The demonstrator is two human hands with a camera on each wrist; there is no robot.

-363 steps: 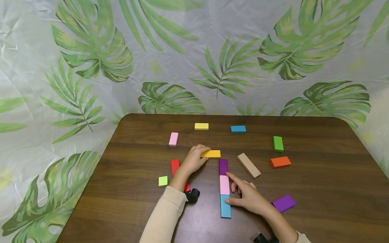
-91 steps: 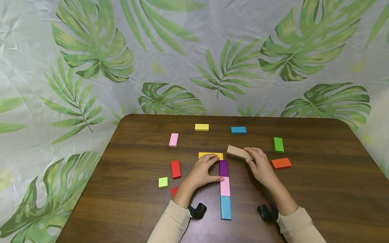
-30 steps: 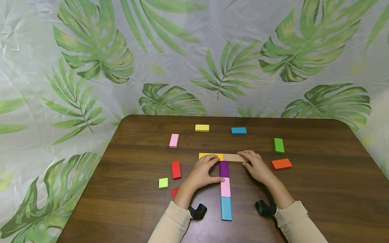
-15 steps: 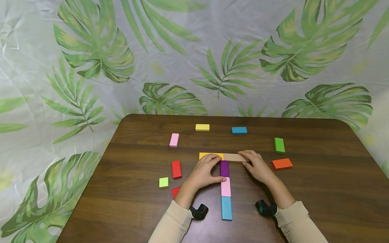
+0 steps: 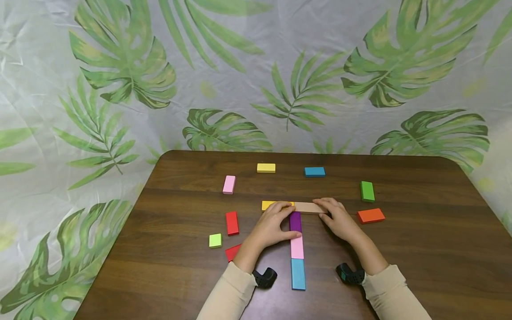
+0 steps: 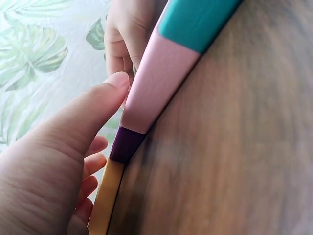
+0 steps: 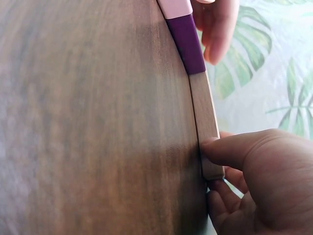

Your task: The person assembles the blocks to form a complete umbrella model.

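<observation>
Head view. We log a brown tabletop (image 5: 420, 249) bearing a T of flat blocks. Stem, long axis 12-to-6: purple block (image 5: 295, 221), pink block (image 5: 297, 247), teal block (image 5: 298, 274), end to end. Crossbar, long axis 9-to-3: yellow block (image 5: 268, 205) and tan block (image 5: 307, 207), abutting above the stem. Our left hand (image 5: 273, 226) lies at 9 o'clock of the stem, fingers resting on the yellow block, thumb against the stem. Our right hand (image 5: 338, 218) sits at the tan block's 3 o'clock end, fingers curled about it. The right hand is nearer the tan block, the left nearer the yellow. The hands are apart, one on each side of the stem.

Left wrist view. The left hand (image 6: 54, 161) has its thumb pressed on the pink block (image 6: 156, 83) near the purple block (image 6: 126, 145); its fingers lie along the yellow block (image 6: 105, 198).

Right wrist view. The right hand (image 7: 259, 181) pinches the far end of the tan block (image 7: 204, 115), thumb on one edge, fingers on the other; the block meets the purple block (image 7: 188, 41).

Loose stock: orange block (image 5: 370, 215), dark green block (image 5: 367, 191).
</observation>
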